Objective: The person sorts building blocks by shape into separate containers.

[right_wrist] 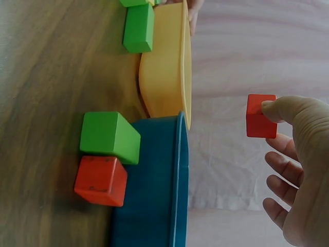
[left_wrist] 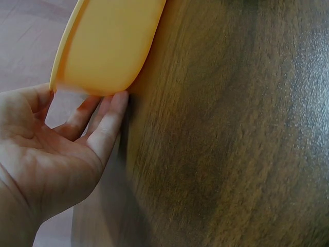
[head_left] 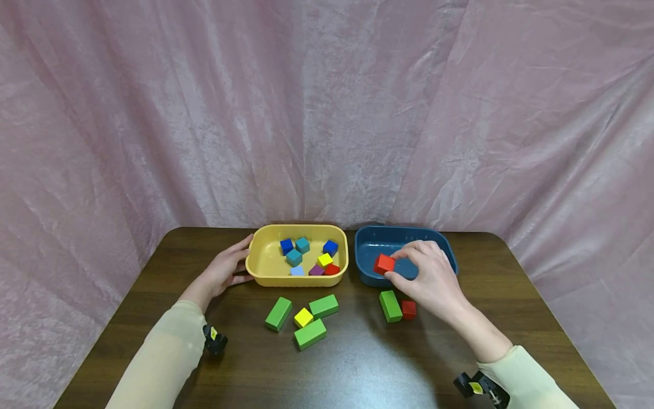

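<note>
My right hand [head_left: 431, 278] pinches a red block [head_left: 384, 264] between thumb and index finger, over the near left part of the blue bin [head_left: 451, 250]. In the right wrist view the other fingers [right_wrist: 282, 170] stay apart from the block. My left hand [head_left: 225, 268] rests its fingertips against the left end of the yellow bin [head_left: 260, 275]. The left wrist view shows them along the rim and lower wall, with the palm off the bin. Several small cubes lie in the yellow bin, among them blue [head_left: 330, 247], teal [head_left: 302, 245], yellow [head_left: 325, 260], purple and red ones.
In front of the blue bin, a green block [head_left: 390, 307] stands beside another red block [head_left: 409, 309]. Three green blocks [head_left: 310, 334] and a yellow cube [head_left: 304, 317] lie before the yellow bin. A pink curtain [head_left: 327, 113] hangs behind the wooden table [head_left: 357, 375].
</note>
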Demonstrator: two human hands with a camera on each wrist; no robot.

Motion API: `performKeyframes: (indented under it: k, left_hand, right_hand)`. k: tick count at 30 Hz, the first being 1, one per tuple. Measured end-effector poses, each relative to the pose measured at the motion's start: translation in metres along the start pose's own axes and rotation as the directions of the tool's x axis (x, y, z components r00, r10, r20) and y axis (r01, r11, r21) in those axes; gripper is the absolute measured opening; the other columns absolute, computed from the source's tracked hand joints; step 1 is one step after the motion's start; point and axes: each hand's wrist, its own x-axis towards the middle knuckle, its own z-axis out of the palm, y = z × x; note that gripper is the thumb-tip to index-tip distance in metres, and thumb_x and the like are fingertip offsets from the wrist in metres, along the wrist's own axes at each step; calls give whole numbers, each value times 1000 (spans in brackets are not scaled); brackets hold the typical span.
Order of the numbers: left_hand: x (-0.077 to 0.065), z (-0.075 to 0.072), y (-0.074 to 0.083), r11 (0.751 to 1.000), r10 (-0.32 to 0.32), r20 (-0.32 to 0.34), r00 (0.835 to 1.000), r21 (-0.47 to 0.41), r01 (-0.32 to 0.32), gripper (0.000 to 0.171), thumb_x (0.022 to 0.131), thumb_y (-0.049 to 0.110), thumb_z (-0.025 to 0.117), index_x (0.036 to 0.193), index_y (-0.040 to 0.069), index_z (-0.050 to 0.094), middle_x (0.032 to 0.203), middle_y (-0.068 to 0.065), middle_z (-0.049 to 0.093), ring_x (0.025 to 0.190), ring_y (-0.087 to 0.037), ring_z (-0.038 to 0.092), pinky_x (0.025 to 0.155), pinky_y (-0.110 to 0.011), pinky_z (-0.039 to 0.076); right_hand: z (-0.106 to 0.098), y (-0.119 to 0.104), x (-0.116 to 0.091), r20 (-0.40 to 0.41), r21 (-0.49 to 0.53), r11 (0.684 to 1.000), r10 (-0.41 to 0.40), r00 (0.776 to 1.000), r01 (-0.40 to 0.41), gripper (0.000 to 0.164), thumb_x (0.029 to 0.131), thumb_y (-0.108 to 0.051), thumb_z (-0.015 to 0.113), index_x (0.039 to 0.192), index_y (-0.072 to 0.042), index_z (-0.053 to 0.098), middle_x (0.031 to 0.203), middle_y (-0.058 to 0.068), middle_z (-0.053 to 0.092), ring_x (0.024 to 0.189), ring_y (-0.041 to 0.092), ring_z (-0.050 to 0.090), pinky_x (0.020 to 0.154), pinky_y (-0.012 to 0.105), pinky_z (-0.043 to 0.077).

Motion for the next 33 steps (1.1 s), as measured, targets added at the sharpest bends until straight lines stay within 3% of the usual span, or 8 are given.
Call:
performKeyframes:
  k: [13, 33]
  left_hand:
    - [0, 0, 0, 1000, -1, -16, 1000, -5, 1, 55, 112, 27, 41, 164, 35, 23, 166, -9, 27, 121, -28, 59, 96, -47, 54]
    - [0, 0, -1, 1000, -6, -15, 1000, -9, 6, 55, 112, 28, 40, 164, 35, 22, 167, -8, 25, 127, -34, 55, 97, -49, 53]
  right_hand:
    - [10, -10, 25, 21, 19, 1000, 6, 1000, -6, 29, 82, -37, 85, 103, -19, 75, 112, -2, 66, 114, 25, 51, 96, 50, 41]
    - [29, -23, 59, 76, 19, 999, 49, 996, -51, 33, 86, -42, 82, 106, -18, 75, 117, 1, 65, 116, 25, 49, 97, 49, 42]
